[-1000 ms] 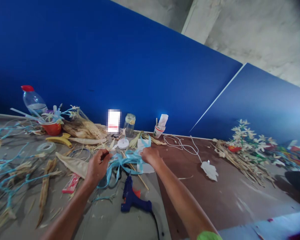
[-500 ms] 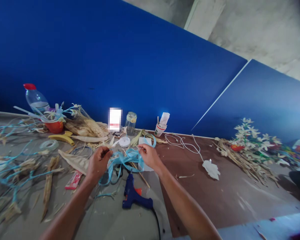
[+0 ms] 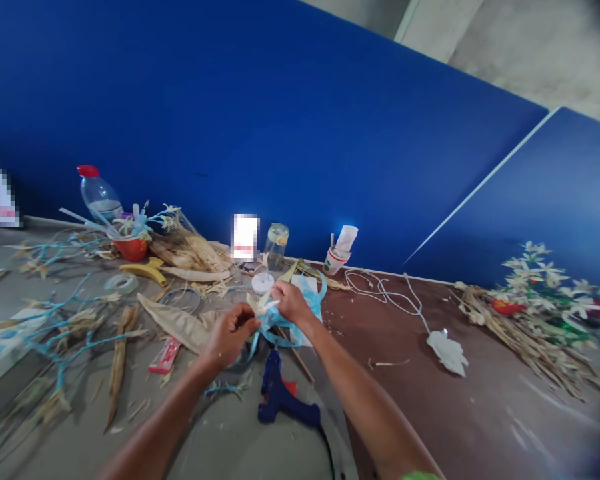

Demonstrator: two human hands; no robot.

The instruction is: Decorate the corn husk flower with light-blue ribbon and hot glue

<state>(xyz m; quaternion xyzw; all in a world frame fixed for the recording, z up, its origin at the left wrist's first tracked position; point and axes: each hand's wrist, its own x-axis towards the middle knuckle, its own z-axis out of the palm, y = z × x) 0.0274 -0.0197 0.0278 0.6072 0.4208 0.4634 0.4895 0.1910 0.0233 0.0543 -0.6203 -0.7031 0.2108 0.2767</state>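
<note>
My left hand (image 3: pixel 229 334) and my right hand (image 3: pixel 291 301) meet over the table, both closed on a tangle of light blue ribbon (image 3: pixel 307 303). A pale sliver of husk shows between the fingers of my right hand. The ribbon loops hang down between the hands and bunch to the right of my right hand. A blue glue gun (image 3: pixel 281 395) lies on the table just below the hands, its black cord running toward me.
Dried corn husks (image 3: pixel 177 322), blue-wrapped stems (image 3: pixel 63 320), a tape roll (image 3: pixel 121 284), an orange cup (image 3: pixel 130 248), a bottle (image 3: pixel 98 195), a jar (image 3: pixel 277 243) and a paper cup (image 3: pixel 335 260) crowd the left. A white cable (image 3: pixel 395 297) and husk flowers (image 3: pixel 545 300) lie right. A blue wall stands behind.
My hands have come closer together, gathering the stretched ribbon into a bunch. The view has shifted left, so everything sits further right in the picture.
</note>
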